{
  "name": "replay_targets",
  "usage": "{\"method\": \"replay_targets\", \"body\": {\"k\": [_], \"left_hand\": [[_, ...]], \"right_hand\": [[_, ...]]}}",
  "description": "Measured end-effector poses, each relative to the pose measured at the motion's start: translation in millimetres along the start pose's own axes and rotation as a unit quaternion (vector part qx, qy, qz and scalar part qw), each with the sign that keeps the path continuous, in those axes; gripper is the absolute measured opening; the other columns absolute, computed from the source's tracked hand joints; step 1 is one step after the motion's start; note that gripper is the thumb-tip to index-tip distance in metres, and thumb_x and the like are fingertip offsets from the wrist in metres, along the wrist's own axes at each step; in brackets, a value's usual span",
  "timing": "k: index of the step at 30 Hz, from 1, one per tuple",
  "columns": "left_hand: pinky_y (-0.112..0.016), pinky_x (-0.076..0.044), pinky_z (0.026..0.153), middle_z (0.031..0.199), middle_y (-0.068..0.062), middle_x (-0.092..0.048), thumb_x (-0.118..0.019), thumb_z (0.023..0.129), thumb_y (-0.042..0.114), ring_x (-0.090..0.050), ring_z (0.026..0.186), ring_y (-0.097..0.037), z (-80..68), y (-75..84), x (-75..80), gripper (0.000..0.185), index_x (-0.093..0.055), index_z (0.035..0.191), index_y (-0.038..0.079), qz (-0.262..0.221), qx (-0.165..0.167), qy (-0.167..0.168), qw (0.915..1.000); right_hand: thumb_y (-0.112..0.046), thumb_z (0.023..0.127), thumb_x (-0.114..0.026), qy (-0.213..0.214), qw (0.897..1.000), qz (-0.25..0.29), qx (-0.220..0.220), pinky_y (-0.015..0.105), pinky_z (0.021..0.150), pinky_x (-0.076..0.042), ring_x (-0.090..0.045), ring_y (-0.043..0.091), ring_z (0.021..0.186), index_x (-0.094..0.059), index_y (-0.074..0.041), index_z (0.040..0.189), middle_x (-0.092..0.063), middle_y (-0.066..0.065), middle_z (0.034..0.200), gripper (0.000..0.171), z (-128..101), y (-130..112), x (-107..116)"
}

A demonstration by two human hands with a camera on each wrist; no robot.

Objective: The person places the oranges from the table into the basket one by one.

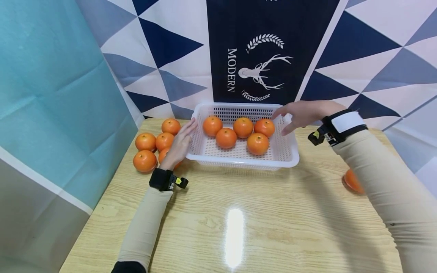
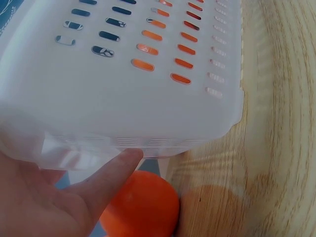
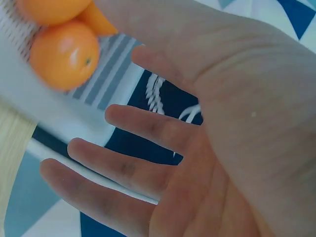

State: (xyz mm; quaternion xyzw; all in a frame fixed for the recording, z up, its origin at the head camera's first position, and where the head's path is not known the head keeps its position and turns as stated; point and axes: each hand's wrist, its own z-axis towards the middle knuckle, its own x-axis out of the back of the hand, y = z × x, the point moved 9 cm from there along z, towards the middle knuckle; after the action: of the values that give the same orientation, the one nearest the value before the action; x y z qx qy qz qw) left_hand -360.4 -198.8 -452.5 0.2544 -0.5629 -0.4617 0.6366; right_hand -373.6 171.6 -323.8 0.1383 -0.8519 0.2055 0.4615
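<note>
A white perforated plastic basket [image 1: 242, 163] stands at the back of the table with several oranges [image 1: 226, 138] inside. Along its left end lies my left hand [image 1: 180, 145], fingers extended at the rim. In the left wrist view, the thumb of this hand [image 2: 54, 202] reaches under the basket wall [image 2: 123, 98], close to a loose orange [image 2: 148, 207]. My right hand [image 1: 304, 113] hovers over the basket's right end, fingers spread and holding nothing. The right wrist view shows its fingers [image 3: 148, 128] apart, with an orange [image 3: 64, 54] in the basket beyond them.
Several loose oranges [image 1: 145, 141] sit on the table left of the basket, one partly hidden by the left hand. Another orange [image 1: 353, 181] lies at the right, partly behind the right sleeve. Patterned cloth [image 1: 184, 57] hangs right behind the basket.
</note>
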Motion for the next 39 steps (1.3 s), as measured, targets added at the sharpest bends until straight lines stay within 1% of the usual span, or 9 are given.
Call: {"method": "replay_targets", "body": {"k": [1, 6, 10, 14, 22, 28, 32, 36, 39], "left_hand": [[-0.054, -0.020, 0.147, 0.189, 0.002, -0.030, -0.032, 0.105, 0.024, -0.021, 0.179, -0.026, -4.1, 6.8, 1.6, 0.070, -0.047, 0.172, 0.010, 0.001, 0.000, -0.004, 1.0000], [-0.054, -0.020, 0.146, 0.189, 0.000, -0.030, -0.033, 0.105, 0.019, -0.021, 0.179, -0.027, -6.1, 8.8, 1.7, 0.069, -0.048, 0.171, 0.009, -0.006, 0.002, -0.003, 1.0000], [-0.056, -0.021, 0.146, 0.189, 0.004, -0.029, -0.031, 0.103, 0.030, -0.022, 0.179, -0.027, -0.1, -2.6, -1.1, 0.073, -0.047, 0.172, 0.012, 0.005, 0.003, 0.001, 1.0000], [-0.054, -0.021, 0.146, 0.189, 0.008, -0.028, -0.032, 0.105, 0.030, -0.022, 0.179, -0.024, 3.7, -8.1, -1.7, 0.071, -0.046, 0.173, 0.016, 0.016, 0.006, 0.000, 0.9999], [-0.056, -0.021, 0.146, 0.189, 0.006, -0.028, -0.030, 0.103, 0.035, -0.022, 0.179, -0.026, 4.7, -2.8, -0.6, 0.074, -0.046, 0.173, 0.014, 0.020, -0.007, 0.001, 0.9998], [-0.056, -0.021, 0.146, 0.189, 0.005, -0.029, -0.032, 0.103, 0.033, -0.022, 0.179, -0.026, 2.8, -2.9, 0.7, 0.074, -0.047, 0.172, 0.013, 0.013, -0.009, 0.005, 0.9999], [-0.056, -0.020, 0.146, 0.189, 0.005, -0.029, -0.032, 0.103, 0.033, -0.022, 0.179, -0.026, 3.8, -7.1, -0.3, 0.074, -0.047, 0.173, 0.013, 0.015, -0.009, 0.003, 0.9998], [-0.056, -0.021, 0.146, 0.189, 0.005, -0.028, -0.032, 0.103, 0.033, -0.022, 0.178, -0.026, 4.5, -8.8, -0.7, 0.074, -0.046, 0.173, 0.013, 0.016, -0.008, 0.002, 0.9998], [-0.057, -0.021, 0.146, 0.189, 0.004, -0.029, -0.032, 0.103, 0.033, -0.022, 0.178, -0.027, 2.4, -4.8, 0.0, 0.074, -0.046, 0.172, 0.012, 0.014, -0.006, 0.001, 0.9999]], "right_hand": [[-0.039, 0.101, -0.085, 0.001, 1.000, -0.003, -0.005, 0.071, 0.111, -0.060, -0.058, 0.055, 0.145, -0.052, -0.011, 0.168, -0.045, 0.035, 0.172, 0.079, -2, 6, 0], [-0.043, 0.101, -0.084, 0.011, 1.000, -0.017, -0.019, 0.070, 0.107, -0.060, -0.060, 0.056, 0.140, -0.049, -0.007, 0.168, -0.050, 0.038, 0.167, 0.084, -17, 33, -3], [-0.040, 0.102, -0.083, 0.014, 1.000, -0.005, -0.024, 0.067, 0.104, -0.063, -0.056, 0.061, 0.145, -0.043, 0.002, 0.169, -0.044, 0.041, 0.169, 0.089, -31, 56, -7], [-0.043, 0.103, -0.082, 0.024, 0.999, -0.010, -0.034, 0.071, 0.108, -0.059, -0.052, 0.063, 0.148, -0.043, 0.006, 0.167, -0.044, 0.043, 0.168, 0.090, -46, 83, -12], [-0.037, 0.106, -0.079, 0.020, 0.998, 0.029, -0.055, 0.061, 0.092, -0.069, -0.060, 0.065, 0.135, -0.046, 0.008, 0.162, -0.045, 0.050, 0.160, 0.079, -83, 132, -29], [-0.025, 0.103, -0.082, 0.063, 0.996, -0.004, -0.063, 0.064, 0.091, -0.065, -0.064, 0.064, 0.128, -0.057, 0.009, 0.153, -0.054, 0.048, 0.152, 0.066, -105, 160, -38], [-0.022, 0.100, -0.083, 0.075, 0.994, -0.011, -0.076, 0.061, 0.085, -0.067, -0.069, 0.060, 0.119, -0.059, 0.012, 0.149, -0.054, 0.051, 0.150, 0.064, -114, 178, -46], [-0.022, 0.099, -0.084, 0.090, 0.992, -0.025, -0.084, 0.065, 0.088, -0.065, -0.069, 0.061, 0.119, -0.062, 0.012, 0.146, -0.060, 0.048, 0.144, 0.061, -121, 192, -52], [-0.023, 0.101, -0.082, 0.082, 0.993, -0.011, -0.088, 0.065, 0.089, -0.064, -0.065, 0.067, 0.123, -0.061, 0.014, 0.146, -0.060, 0.050, 0.142, 0.062, -125, 199, -60]]}}
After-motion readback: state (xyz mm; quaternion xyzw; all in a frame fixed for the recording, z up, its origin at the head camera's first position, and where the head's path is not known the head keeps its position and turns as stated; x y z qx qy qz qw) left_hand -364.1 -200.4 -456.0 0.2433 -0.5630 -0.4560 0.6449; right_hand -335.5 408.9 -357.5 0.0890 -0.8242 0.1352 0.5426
